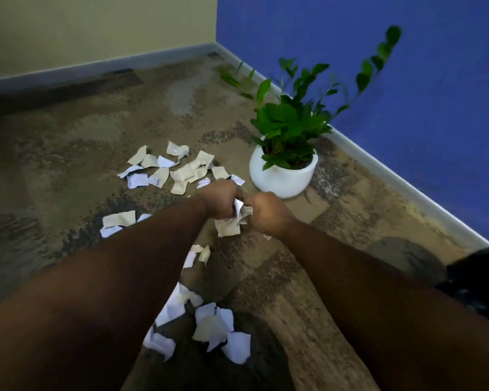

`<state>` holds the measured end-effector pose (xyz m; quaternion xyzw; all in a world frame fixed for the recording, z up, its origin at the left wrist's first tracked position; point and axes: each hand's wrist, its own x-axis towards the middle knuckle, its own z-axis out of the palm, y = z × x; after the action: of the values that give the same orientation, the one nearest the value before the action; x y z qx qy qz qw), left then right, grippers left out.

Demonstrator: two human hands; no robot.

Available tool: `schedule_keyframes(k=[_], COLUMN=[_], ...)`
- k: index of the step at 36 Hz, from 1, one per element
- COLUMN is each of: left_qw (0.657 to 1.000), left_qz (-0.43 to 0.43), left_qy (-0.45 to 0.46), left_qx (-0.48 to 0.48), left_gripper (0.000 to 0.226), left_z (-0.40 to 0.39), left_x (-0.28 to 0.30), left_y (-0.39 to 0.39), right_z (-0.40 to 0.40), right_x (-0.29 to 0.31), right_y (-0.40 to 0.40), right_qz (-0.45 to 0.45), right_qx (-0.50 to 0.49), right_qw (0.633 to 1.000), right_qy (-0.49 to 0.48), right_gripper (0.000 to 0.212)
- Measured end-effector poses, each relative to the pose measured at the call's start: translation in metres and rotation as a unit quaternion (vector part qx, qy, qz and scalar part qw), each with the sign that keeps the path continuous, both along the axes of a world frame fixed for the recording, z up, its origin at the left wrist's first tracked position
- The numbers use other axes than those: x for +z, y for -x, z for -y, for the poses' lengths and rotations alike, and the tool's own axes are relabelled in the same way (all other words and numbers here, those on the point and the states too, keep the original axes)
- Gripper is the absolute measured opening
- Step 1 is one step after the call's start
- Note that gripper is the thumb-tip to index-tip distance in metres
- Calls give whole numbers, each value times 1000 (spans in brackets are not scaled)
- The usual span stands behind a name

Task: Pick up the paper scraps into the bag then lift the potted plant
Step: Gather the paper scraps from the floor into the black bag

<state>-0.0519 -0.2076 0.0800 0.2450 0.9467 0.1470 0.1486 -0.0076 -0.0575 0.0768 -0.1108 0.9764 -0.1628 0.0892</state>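
Nearest the camera, at about 6 o'clock, a loose heap of paper scraps [209, 328] lies on the patterned carpet [68, 153] between the two forearms. More scraps sit at 9 o'clock of the hands, and the largest spread fans out at 11 to 12 o'clock.

Both hands meet in the middle of the view. The left hand [220, 201] and the right hand [268, 214] are each curled closed around a shared crumpled wad of paper [232, 221], knuckles nearly touching, with a torn flap hanging below them.

No bag can be seen anywhere, so it is unclear where the wad is meant to go. That looks like the first risk: with both hands occupied and no bag within sight, the wad may have to be set down or carried, and loose pieces could drop from its hanging underside back onto the carpet.

The potted plant [287, 153] stands at 1 o'clock of the hands, near them, its white pot [280, 179] close to the blue wall [407, 80]. A few scraps lie just beside the pot's base. Reaching for those with full fists could knock the pot or brush the long leaning stems. Most scraps remain on the floor, so lifting the plant looks premature; grabbing it early would probably leave paper hidden around it.
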Motion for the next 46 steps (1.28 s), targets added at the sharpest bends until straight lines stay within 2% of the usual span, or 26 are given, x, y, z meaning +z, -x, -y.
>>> schedule_keyframes(k=[3,7,17,20,22,26,33,36,40,46], left_qw=[999,998,985,979,975,963,943,937,927,925], left_qz=[14,13,-79,-93,-99,-109,-82,-65,-3,38], left_qy=[-26,-44,-122,-154,-169,-225,-303,-329,-367,-365], left_qx=[-19,-39,-97,-101,-100,-102,-113,-99,-79,-100], left_gripper=[26,27,7,16,13,18,17,4,8,14], left_z=[-25,-69,-174,-201,-219,-258,-332,-364,-396,-429], left_x=[18,42,88,97,103,114,121,117,110,106], left_y=[-4,-13,-42,-54,-63,-83,-119,-137,-158,-184], right_z=[-25,-66,-164,-193,-213,-251,-318,-344,-372,-404], right_x=[20,49,111,123,130,144,169,173,171,164], right_y=[-6,-20,-60,-71,-79,-99,-145,-167,-192,-221], right_qz=[7,10,-39,-54,-65,-80,-83,-77,-62,-35], right_qx=[-12,-39,-104,-128,-151,-190,-245,-273,-312,-365], right_qw=[1000,999,991,987,983,976,961,952,941,924], right_qy=[-5,-13,-72,-81,-83,-72,-100,-120,-111,-108], right_gripper=[20,26,6,16,22,20,10,12,9,17])
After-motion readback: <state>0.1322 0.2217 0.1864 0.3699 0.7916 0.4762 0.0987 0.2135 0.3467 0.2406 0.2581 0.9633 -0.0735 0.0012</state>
